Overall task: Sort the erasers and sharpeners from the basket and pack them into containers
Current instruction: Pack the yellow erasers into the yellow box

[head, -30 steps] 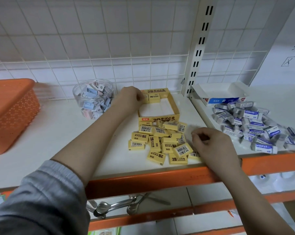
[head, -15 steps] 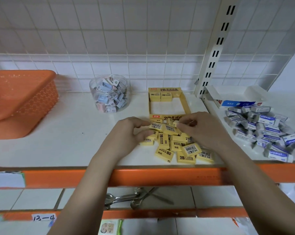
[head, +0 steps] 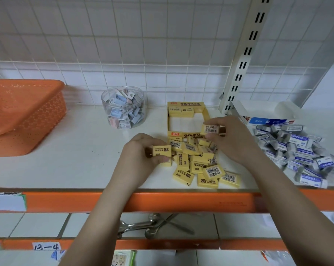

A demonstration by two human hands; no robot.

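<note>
A pile of yellow 2B erasers point(head: 198, 164) lies on the white shelf in front of an open yellow eraser box point(head: 170, 122) that has a few erasers packed along its far side. My left hand point(head: 141, 156) grips yellow erasers point(head: 162, 151) just left of the pile. My right hand point(head: 233, 137) pinches another yellow eraser point(head: 211, 129) above the box's near right corner. A clear round jar point(head: 124, 107) holds several sharpeners. A heap of blue-and-white erasers point(head: 296, 152) lies at the right, before an open white-and-blue box point(head: 266, 117).
An orange perforated basket point(head: 24, 116) sits at the far left of the shelf. A wire grid backs the shelf, with a slotted upright post point(head: 243, 60) behind the boxes. The orange shelf edge point(head: 162, 201) runs across the front; metal utensils point(head: 152, 225) lie on the shelf below.
My left hand came back from the yellow box to the pile and lifted yellow erasers. My right hand left the shelf's front edge, picked an eraser from the pile and raised it toward the box.
</note>
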